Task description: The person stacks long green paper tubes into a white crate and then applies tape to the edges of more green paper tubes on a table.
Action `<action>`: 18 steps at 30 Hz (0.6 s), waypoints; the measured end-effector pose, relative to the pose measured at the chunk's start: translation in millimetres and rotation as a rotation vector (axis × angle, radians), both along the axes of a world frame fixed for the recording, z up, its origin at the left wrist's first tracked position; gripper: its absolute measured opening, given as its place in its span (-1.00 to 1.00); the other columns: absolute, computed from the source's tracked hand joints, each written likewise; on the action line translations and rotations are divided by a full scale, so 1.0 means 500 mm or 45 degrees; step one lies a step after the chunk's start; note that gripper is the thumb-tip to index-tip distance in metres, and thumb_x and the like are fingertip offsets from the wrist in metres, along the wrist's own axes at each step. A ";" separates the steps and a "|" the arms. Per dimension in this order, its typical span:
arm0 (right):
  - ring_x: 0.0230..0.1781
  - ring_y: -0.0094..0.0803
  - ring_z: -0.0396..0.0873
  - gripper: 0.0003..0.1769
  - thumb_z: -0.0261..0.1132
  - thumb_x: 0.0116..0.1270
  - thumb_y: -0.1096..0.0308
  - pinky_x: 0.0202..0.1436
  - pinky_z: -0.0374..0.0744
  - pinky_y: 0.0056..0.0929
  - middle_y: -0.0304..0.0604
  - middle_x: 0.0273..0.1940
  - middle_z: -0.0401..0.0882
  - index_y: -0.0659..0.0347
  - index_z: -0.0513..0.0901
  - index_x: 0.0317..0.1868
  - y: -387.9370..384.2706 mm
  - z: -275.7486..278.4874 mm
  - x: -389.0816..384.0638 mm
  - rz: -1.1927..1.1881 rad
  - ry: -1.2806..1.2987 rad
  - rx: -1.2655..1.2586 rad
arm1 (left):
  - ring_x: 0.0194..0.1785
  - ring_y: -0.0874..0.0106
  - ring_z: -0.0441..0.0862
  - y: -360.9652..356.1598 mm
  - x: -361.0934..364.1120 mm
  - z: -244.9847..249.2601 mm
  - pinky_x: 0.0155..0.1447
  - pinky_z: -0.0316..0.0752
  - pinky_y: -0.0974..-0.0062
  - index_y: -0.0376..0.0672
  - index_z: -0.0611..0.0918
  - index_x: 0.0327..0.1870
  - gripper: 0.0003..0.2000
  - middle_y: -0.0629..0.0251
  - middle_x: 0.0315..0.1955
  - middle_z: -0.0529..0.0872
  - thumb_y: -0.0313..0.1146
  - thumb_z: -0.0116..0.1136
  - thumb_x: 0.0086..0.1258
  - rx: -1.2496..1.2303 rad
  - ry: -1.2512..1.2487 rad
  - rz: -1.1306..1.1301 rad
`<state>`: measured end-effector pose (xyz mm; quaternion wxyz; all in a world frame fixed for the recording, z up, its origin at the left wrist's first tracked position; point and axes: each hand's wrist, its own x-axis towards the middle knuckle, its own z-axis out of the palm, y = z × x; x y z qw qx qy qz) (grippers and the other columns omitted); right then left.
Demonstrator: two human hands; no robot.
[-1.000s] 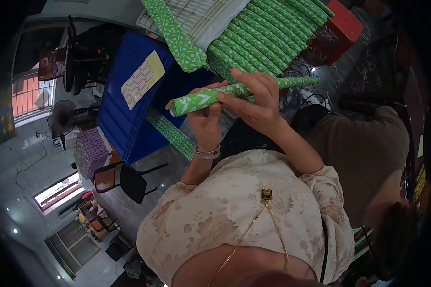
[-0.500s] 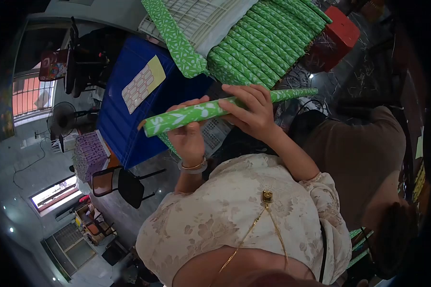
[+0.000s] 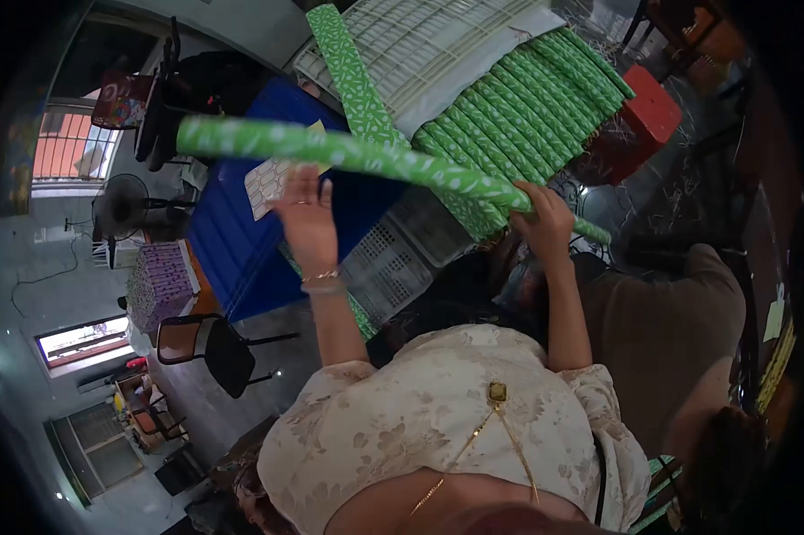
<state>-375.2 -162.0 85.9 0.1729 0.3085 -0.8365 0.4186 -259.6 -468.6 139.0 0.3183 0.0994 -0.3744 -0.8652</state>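
Observation:
A long green roll with a white pattern stretches across the view in front of me, its left end raised and blurred by motion. My right hand is closed around the roll near its right end. Below the roll's left part, my left hand is open with its fingers spread, holding nothing. Behind it, a sheet with outlined labels lies on the blue box. Beyond the roll is a stack of similar green rolls beside a white wire rack.
At the upper right stands a red stool. Grey plastic crates sit below the roll. A person in brown is close on my right. A black chair and a fan are at the left.
My left hand has let go of the roll and opened. My right hand has moved right and down along with the roll, whose left end has swung up and to the left.

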 end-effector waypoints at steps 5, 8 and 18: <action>-0.35 -0.35 0.60 -0.60 0.39 0.04 0.37 -0.30 0.54 -0.43 -0.12 -0.31 0.61 0.23 0.58 -0.06 0.028 0.007 -0.018 -0.327 -0.244 -0.292 | -0.16 0.42 0.45 -0.021 -0.138 -0.294 -0.05 0.29 0.41 -0.25 0.49 -0.03 -0.44 0.34 -0.25 0.51 0.01 0.30 0.09 -0.111 -1.190 0.193; -0.37 -0.54 0.55 -0.59 0.35 0.13 0.33 -0.34 0.50 -0.49 -0.15 -0.34 0.61 0.31 0.55 -0.01 0.049 0.021 -0.023 -0.410 -0.398 -0.397 | -0.30 0.36 0.47 0.021 -0.203 -0.316 -0.18 0.38 0.38 -0.30 0.56 -0.20 -0.51 0.28 -0.34 0.54 -0.09 0.40 -0.03 -0.653 -1.039 0.443; -0.44 -0.67 0.35 -0.64 0.29 0.21 0.33 -0.40 0.35 -0.64 -0.34 -0.38 0.50 0.34 0.52 -0.02 0.082 0.026 -0.006 -0.492 -0.752 -0.631 | 0.30 0.09 0.08 0.126 -0.309 -0.257 0.21 0.05 0.00 -0.11 0.56 -0.20 -0.66 0.14 0.02 0.34 -0.33 0.30 -0.07 -2.130 -1.118 0.818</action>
